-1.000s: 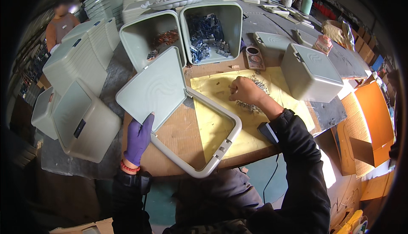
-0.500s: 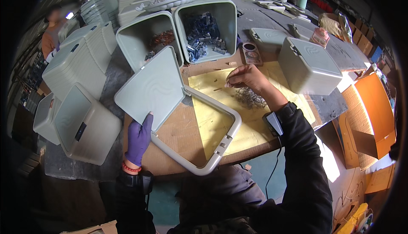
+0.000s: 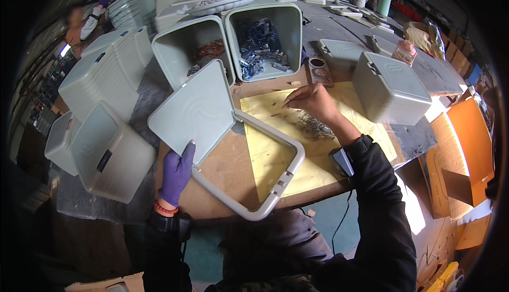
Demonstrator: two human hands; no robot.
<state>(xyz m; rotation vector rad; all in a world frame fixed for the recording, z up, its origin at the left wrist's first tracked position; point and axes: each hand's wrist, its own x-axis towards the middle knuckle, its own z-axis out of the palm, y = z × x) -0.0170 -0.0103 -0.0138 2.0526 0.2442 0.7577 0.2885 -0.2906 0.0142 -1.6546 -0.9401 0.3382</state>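
My left hand (image 3: 177,175), in a purple glove, grips the lower corner of a pale green hinged lid (image 3: 193,112), thumb on its face. The lid stands raised from a grey rectangular frame (image 3: 281,183), which is joined to it at a hinge and reaches over the table's front edge. My bare right hand (image 3: 314,102) hovers over a yellow sheet (image 3: 318,167), its fingertips pinched together; what they hold, if anything, is too small to make out. Just below that hand lies a heap of small metal parts (image 3: 315,126).
Two tipped bins face me, one with orange parts (image 3: 209,51), one with dark blue parts (image 3: 260,43). Stacked bins (image 3: 101,80) stand left, a lidded stack (image 3: 392,88) right. A small device (image 3: 342,162) with a cable sits by my right sleeve. A co-worker (image 3: 77,29) is far left.
The view has shifted slightly, moving the table scene a little right. My right hand has turned somewhat, fingers still pinched. The co-worker now has a purple-gloved hand raised. My left grip is the same.
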